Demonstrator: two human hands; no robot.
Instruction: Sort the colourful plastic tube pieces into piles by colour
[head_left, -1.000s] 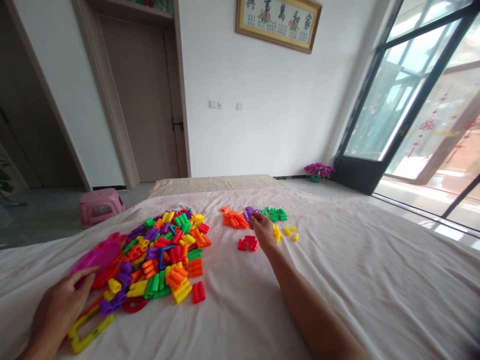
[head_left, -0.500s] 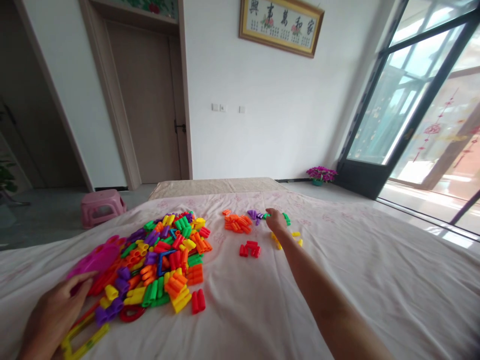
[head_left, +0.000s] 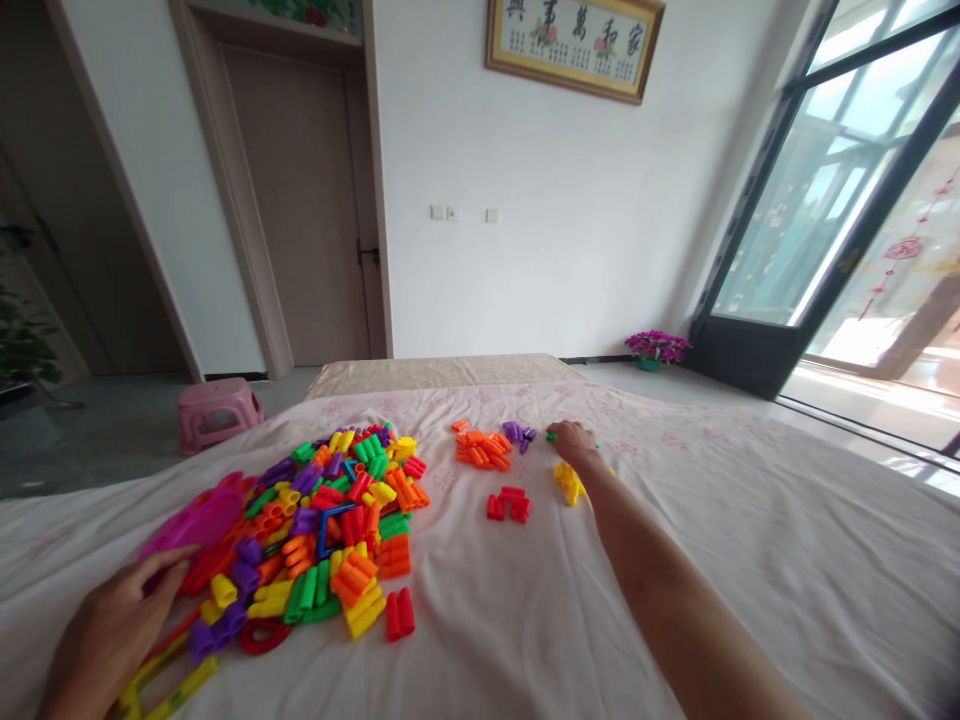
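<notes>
My right hand (head_left: 574,440) reaches to the far side of the cloth, over the green pieces (head_left: 553,437), which it mostly covers. Its fingertips are too small and hidden to read. Near it lie yellow pieces (head_left: 568,483), purple pieces (head_left: 517,434), orange pieces (head_left: 482,450) and red pieces (head_left: 509,504) in small groups. At the lower left, my left hand (head_left: 124,625) has its thumb and fingers around the edge of a magenta piece (head_left: 199,515), beside a large mixed pile of colored tube pieces (head_left: 322,520).
A pale patterned cloth (head_left: 495,620) covers the surface. A yellow frame-shaped piece (head_left: 180,692) lies near my left hand. Beyond the cloth are a pink stool (head_left: 219,415) and potted magenta flowers (head_left: 657,347) on the floor.
My right hand has shifted slightly right and now lies lower over the green pieces, covering more of them. The whole view has shifted a little. My left hand stays at the magenta piece.
</notes>
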